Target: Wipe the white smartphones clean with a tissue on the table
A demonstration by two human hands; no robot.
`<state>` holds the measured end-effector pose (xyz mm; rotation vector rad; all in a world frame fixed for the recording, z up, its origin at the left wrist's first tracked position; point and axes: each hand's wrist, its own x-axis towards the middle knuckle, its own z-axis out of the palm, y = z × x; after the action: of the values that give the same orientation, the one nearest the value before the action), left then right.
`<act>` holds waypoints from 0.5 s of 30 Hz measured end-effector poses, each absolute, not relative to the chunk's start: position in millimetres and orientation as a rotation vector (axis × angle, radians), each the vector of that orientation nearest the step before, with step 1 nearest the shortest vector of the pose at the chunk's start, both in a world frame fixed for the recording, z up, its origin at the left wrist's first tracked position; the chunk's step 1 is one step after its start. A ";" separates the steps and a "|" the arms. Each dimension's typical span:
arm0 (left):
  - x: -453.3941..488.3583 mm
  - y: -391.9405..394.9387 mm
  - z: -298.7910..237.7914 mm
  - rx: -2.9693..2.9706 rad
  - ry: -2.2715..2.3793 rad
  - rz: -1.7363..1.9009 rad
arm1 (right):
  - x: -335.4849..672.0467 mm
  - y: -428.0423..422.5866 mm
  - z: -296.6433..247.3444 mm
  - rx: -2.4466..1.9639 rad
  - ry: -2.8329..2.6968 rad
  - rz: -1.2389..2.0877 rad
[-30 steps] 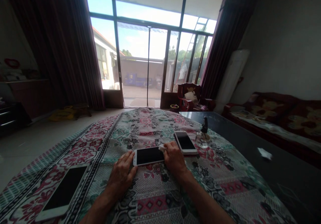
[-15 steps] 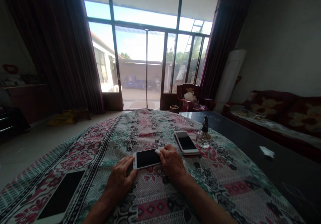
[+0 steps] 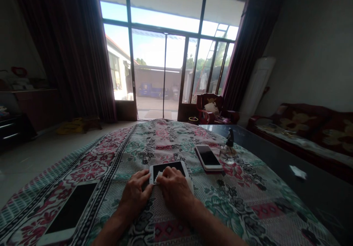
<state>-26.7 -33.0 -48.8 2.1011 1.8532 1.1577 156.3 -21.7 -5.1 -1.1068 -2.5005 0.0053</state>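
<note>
The left hand (image 3: 134, 194) is steadying a white smartphone (image 3: 168, 168) lying screen-up on a floral quilt (image 3: 165, 143), its fingers spread apart and pressing against the phone's lower left edge. The right hand (image 3: 175, 191) is pressing a white cloth (image 3: 189, 183) onto the screen, fingers together. Up and right of that smartphone, a second phone (image 3: 208, 157) is lying near a glass ornament (image 3: 228, 146); a third phone (image 3: 68, 213) is lying lower left.
</note>
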 end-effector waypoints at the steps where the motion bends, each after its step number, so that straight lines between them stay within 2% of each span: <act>1: -26.9 -33.1 -49.0 2.106 1.849 1.157 | 152.0 -22.6 -5.7 -1.096 -2.525 -0.004; 5: -27.8 -32.6 -50.1 2.116 1.854 1.135 | 150.9 -21.4 -1.6 -1.099 -2.567 0.010; 9: -27.7 -32.3 -51.7 2.111 1.876 1.139 | 172.1 -14.5 6.5 -1.280 -2.496 0.063; 15: -26.0 -32.2 -51.7 2.088 1.894 1.163 | 187.8 -8.6 4.5 -1.485 -2.354 -0.049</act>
<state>-26.0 -32.2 -51.7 2.0884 1.8941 1.1632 187.8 -8.6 4.5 -1.4852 -2.3537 -0.0488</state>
